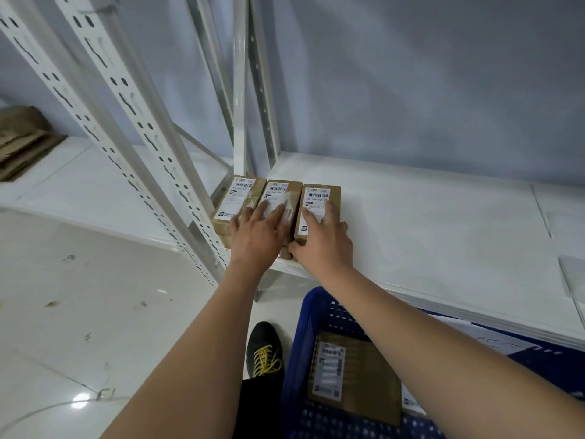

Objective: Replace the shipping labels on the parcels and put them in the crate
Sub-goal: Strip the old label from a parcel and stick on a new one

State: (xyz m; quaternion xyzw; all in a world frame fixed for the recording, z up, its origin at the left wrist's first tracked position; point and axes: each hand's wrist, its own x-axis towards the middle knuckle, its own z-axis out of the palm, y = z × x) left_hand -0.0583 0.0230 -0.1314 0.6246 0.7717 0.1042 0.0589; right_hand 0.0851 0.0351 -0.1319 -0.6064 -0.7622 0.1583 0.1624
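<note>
three parcels stand side by side at the near left corner of the shelf (427,217), roughly 12 o'clock from you, each with a white label on top. going left to right: the left parcel (235,201) is untouched apart from your left hand's edge near it. your left hand (258,236) lies flat with fingers straight on the middle parcel (280,198), pressing its label, holding nothing. your right hand (323,242) is on the right parcel (319,207): fingers spread over the label, thumb hooked round the near left corner, so it reads as a grasp on that parcel.

more cardboard shows under the row at the shelf edge; whether that is a second layer, you cannot tell from here.

at 5 o'clock, low beside your shoe (264,350), the blue crate (304,343) already holds one labelled parcel (354,375), lying flat.

judgement: the step in hand is picking a shelf parcel, likely the right one. whether its label is the old or the new one cannot be read. next move calls for a firm lift clear of the neighbour, which it touches, without dragging the row off the edge.
</note>
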